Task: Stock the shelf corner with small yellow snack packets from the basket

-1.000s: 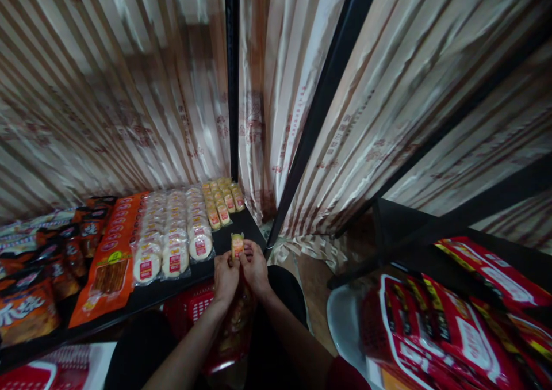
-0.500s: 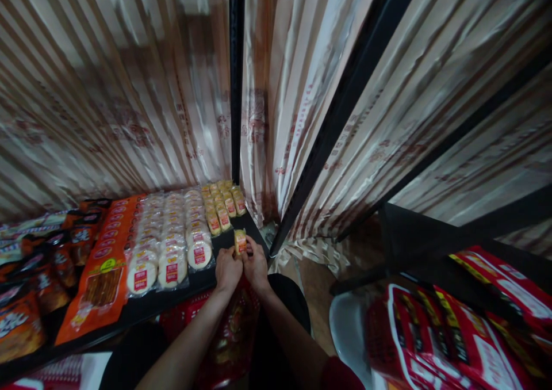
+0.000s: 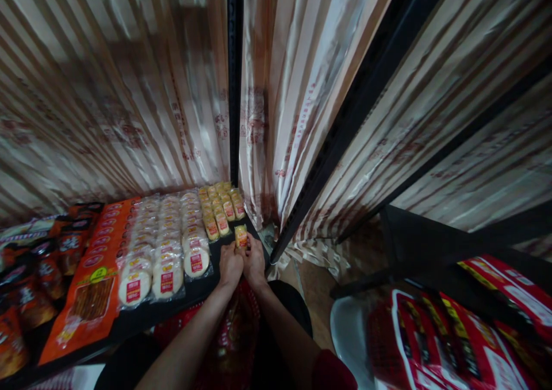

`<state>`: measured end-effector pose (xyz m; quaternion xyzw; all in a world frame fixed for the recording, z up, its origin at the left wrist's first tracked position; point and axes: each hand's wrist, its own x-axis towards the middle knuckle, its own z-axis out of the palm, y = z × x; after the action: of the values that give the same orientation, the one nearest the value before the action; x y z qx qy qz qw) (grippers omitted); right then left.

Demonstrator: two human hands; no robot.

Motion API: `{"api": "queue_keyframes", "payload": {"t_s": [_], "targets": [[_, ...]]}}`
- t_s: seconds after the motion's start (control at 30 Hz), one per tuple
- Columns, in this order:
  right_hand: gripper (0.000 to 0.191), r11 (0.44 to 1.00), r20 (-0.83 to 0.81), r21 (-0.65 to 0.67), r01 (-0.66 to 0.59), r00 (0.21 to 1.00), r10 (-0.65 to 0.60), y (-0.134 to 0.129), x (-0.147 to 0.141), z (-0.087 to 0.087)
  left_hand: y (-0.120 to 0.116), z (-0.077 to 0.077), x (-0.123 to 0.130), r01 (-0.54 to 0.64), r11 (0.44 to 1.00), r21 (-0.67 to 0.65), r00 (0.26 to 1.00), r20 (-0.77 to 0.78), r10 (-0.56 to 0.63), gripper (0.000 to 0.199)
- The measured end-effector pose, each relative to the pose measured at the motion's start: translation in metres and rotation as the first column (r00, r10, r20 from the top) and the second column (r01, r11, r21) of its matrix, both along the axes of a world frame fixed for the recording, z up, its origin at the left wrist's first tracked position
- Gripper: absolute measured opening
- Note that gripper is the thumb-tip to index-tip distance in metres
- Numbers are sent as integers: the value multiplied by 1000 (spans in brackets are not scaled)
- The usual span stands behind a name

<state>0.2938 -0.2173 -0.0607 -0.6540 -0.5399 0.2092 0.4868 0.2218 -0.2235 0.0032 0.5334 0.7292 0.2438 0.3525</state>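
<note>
Between my two hands is a small yellow wrapped cake with a red label, held upright over the front edge of the black shelf. My left hand pinches it from the left, fingers closed. On its other side, my right hand grips it with thumb and fingers. Just behind stand rows of similar small wrapped cakes. To their left lie overlapping rows of round white wrapped cakes with red labels. Below my hands, in my lap area, is a red basket, partly hidden by my arms.
Orange snack packs and dark-and-orange bags fill the shelf's left part. A black upright post rises at the right, before striped curtains. Red packages and a white stool are at lower right.
The view has shifted slightly, moving the shelf goods a little left and down. Both hands still hold the small cake, now a little nearer the rows behind it.
</note>
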Motion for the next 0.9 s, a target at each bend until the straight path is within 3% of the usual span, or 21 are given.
{"api": "queue_keyframes", "payload": {"t_s": [0.37,0.5,0.7,0.9], "targets": [[46,999,-51,-16,39,998,-40,23,-1,-8,14,-4,7,-67,993,100,997,43,63,34],[46,998,-84,-33,58,995,-60,35,-3,-12,20,-3,7,-58,994,89,996,72,52,31],[43,999,-94,-1,40,995,-40,48,-8,-15,26,7,12,-94,993,77,995,-6,95,34],[39,1000,-20,-4,3,1000,-4,58,-10,-13,32,10,8,-55,998,38,998,-30,56,33]]}}
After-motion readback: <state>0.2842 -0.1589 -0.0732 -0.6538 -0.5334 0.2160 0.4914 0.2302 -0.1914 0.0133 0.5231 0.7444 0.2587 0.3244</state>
